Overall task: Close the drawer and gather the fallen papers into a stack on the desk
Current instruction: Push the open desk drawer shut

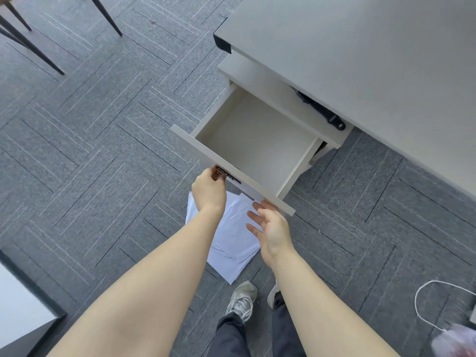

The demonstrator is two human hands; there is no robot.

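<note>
Below the desk [360,60], seen from my head camera, the drawer [255,140] stands pulled out nearly all the way and looks empty, so the first part of the job is not yet done. Its front panel [231,171] juts toward me over the grey carpet [90,137]. The fallen papers [231,243] lie in a loose, overlapping heap on the floor right under that panel, partly hidden by my forearms, just ahead of my shoe [242,300]. None of them are on the desk, so gathering and stacking are all still to do; I judge the task barely begun.

My left hand [208,191] is at the drawer front, fingers curled together around the dark handle [226,175] near the panel's upper edge, closed on it in a grip. My right hand [273,228] holds nothing: its fingers [255,217] are spread and slightly bent, palm turned toward the panel, the tips just beside the panel's lower right end. Whether they touch it I cannot tell. A push from both hands would send the drawer home.
</note>
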